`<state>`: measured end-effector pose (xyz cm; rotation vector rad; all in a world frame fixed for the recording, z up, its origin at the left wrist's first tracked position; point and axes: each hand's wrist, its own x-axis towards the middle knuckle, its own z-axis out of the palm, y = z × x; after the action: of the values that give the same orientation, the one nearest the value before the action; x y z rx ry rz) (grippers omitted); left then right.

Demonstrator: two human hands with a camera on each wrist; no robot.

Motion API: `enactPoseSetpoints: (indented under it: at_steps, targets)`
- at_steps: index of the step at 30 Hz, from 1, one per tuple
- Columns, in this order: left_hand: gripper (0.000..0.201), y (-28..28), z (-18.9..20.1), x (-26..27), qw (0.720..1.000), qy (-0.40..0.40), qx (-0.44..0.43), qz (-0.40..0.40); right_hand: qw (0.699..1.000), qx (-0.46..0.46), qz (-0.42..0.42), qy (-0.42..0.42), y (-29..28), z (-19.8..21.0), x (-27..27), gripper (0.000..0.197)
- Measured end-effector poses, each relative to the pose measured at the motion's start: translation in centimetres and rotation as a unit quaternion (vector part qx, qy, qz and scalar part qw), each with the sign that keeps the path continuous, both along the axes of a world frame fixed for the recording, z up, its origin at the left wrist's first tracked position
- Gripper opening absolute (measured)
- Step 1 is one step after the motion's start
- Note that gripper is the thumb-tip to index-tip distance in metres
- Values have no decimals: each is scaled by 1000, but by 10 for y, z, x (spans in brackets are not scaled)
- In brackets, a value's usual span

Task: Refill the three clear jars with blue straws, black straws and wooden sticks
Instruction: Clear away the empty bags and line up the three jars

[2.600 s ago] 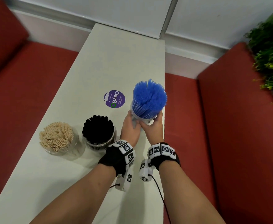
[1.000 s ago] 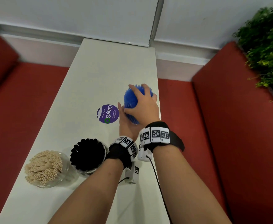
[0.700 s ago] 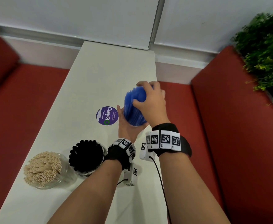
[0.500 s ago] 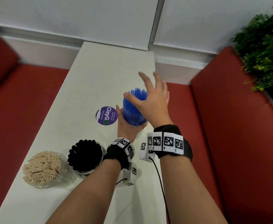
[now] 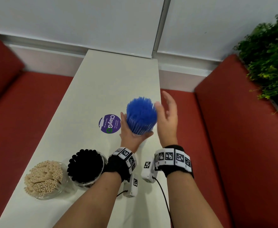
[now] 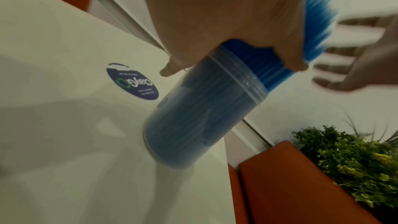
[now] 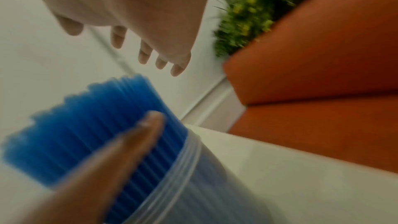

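- Nearest on the counter [image 5: 89, 89], by the left edge, stands a clear jar of wooden sticks [image 5: 43, 177], packed full and upright; just beside it, a jar of black straws [image 5: 85, 167], equally full. Both look finished, set aside so the working space ahead is free.
- Further out, the left hand [image 5: 130, 134] curls its grip round the third jar [image 6: 200, 117] just below the rim, thumb on one side and fingers on the other. The jar leans slightly, its base at or just above the counter; contact cannot be told.
- The blue straws [image 5: 141, 116] fill this jar tightly and rise well past its rim. Holding near the rim probably steadies the bundle while it is tidied.
- The right hand [image 5: 167, 119] hovers beside the straw tops, fingers spread and straight, holding nothing, blurred by motion; judging by its place, it is there to pat or even the tips.
- Left of the jar, a round purple sticker [image 5: 109, 123] lies flat on the counter.
- Beyond are red benches [image 5: 233, 129] either side, a plant [image 5: 269, 60] at right.
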<state>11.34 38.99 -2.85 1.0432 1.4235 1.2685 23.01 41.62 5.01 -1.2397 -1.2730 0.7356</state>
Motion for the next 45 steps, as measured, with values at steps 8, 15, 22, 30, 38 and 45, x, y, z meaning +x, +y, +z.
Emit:
enactPoseSetpoints:
  at_steps: [8, 15, 22, 30, 38, 45]
  targets:
    - [61, 5, 26, -9, 989, -87, 82, 92, 969, -205, 127, 62, -15, -49, 14, 69]
    - [40, 36, 49, -5, 975, -193, -75, 77, 968, -194, 162, -1, -5, -46, -12, 117]
    - [34, 35, 70, -8, 984, -153, -26, 87, 979, -114, 156, 65, -1, -33, -19, 113]
    - [69, 21, 56, -16, 982, -153, -24, 111, 966, -184, 181, -17, -13, -35, 8, 144]
    - [18, 26, 65, -3, 988, -110, -29, 104, 975, -161, 143, 53, -3, -36, -14, 90]
    - [47, 20, 75, -14, 974, -134, 28, 183, 997, -37, 60, -23, -12, -9, -1, 79]
